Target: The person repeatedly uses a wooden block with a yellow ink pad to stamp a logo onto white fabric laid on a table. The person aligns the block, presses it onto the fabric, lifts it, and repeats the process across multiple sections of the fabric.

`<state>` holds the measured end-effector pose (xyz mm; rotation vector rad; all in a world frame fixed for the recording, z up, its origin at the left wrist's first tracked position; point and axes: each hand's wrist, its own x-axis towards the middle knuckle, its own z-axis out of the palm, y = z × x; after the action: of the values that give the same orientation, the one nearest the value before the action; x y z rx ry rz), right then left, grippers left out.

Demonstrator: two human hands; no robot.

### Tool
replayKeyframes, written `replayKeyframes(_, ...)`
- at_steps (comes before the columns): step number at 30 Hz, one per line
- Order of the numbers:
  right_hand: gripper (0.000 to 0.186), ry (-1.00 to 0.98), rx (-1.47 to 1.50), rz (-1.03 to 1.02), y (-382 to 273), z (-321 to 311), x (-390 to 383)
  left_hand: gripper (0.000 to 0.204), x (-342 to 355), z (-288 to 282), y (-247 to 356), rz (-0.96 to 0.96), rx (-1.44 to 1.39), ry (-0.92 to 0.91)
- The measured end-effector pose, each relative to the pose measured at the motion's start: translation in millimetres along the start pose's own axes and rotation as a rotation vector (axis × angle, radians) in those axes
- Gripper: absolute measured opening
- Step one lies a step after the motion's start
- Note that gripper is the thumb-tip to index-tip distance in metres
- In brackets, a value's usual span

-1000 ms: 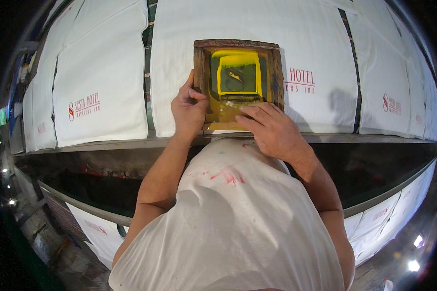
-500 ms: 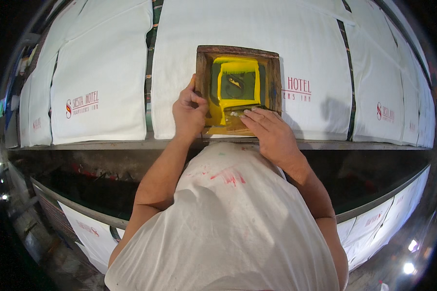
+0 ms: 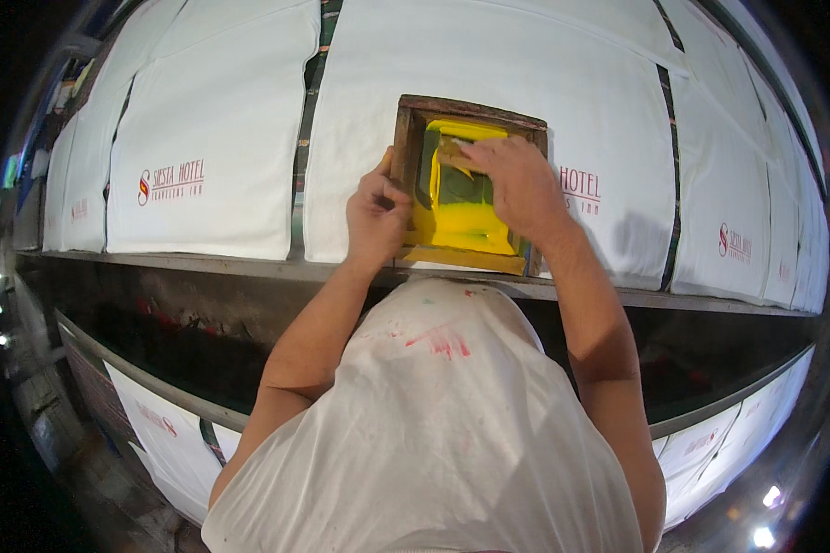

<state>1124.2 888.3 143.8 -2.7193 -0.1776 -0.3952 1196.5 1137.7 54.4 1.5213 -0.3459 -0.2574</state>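
Wooden frame [image 3: 475, 109] is set on white cloth [image 3: 369, 111], close to the counter's [image 3: 203, 264] front edge, about midway along the stretch in view. Dark mesh [image 3: 461, 191] is seen inside; yellow ink [image 3: 465, 221] is spread thickly toward the near rail, with a narrower band along the far side. Left rail is gripped by the left hand [image 3: 378, 221], fingers closed on it from the outer side. Scraper [image 3: 451, 152] is held by the right hand [image 3: 523, 180] inside the frame's far left part; fingers are bent over it, their undersides hidden. Red print [image 3: 581, 187] is seen on the cloth just beside the right rail.

Handling, as judged: frame is taken to be stiff and fairly light, best held by the outer faces of the side rails, where less ink is found. Mesh is probably taut and easily damaged, not to be pressed by fingertips. Scraper is likely light but slippery with ink; best pinched along its upper edge. Cloth is soft, readily creased or smeared if the frame is dragged.
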Motion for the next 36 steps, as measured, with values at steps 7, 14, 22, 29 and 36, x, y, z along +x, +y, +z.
replayKeyframes(7,0.052,-0.148,0.037,-0.050,-54,-20,-57,0.023,-2,2,-2,0.038,0.018,0.011)
replayKeyframes(14,0.050,-0.117,0.159,0.022,-7,-32,1,0.023,-1,2,-4,0.037,-0.077,0.004)
replayKeyframes(22,0.050,-0.152,0.034,-0.033,-32,-17,-32,0.022,-1,-2,-9,0.064,0.019,-0.019)
replayKeyframes(29,0.050,-0.120,0.046,-0.020,7,-26,4,0.021,-1,2,-7,0.064,0.030,0.014)
replayKeyframes(36,0.046,-0.096,-0.027,-0.058,-29,-8,-38,0.020,-1,0,-6,0.082,0.066,-0.001)
